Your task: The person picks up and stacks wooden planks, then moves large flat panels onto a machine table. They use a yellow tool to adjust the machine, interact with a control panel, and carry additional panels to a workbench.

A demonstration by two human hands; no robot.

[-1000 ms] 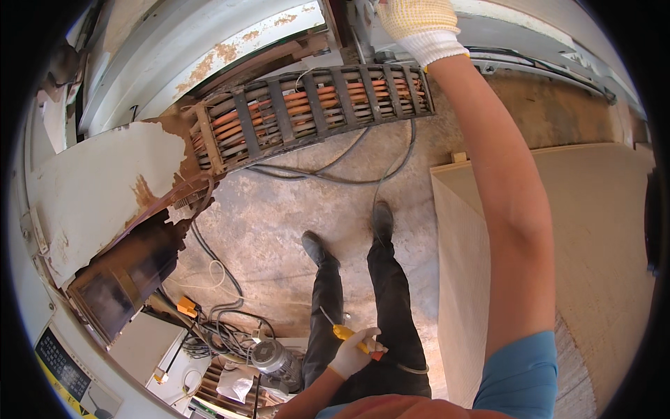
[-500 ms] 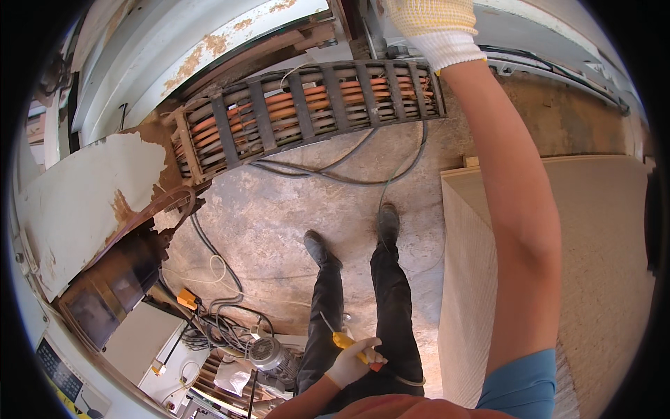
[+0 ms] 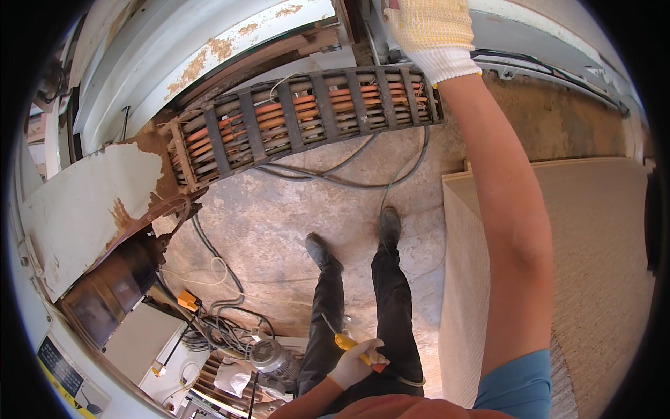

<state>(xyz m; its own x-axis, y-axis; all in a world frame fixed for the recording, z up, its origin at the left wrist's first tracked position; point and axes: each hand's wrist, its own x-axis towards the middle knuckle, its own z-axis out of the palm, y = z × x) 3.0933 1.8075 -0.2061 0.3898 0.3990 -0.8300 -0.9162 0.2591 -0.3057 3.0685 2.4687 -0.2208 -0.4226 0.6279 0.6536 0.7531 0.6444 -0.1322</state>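
Low in front of my body, my left hand, in a white glove, is closed around a yellow-handled screwdriver. Its thin shaft points up and to the left, and a red-orange end shows below the fingers. My right arm reaches far forward and up. At the top edge is my right hand in a yellow-and-white knitted glove, beside a pale machine frame. The picture's edge cuts off most of its fingers, so what they touch is hidden. Just below and left of that hand lies a cable carrier packed with orange and grey cables.
Black cables loop over the concrete floor ahead of my boots. On the right stands a stack of boards. At lower left are a grey motor, tangled cables, an orange box and a rusted, peeling panel.
My right hand and forearm have come slightly lower in the picture, showing more of the glove. The view has shifted a little. My left hand still grips the screwdriver in the same place.
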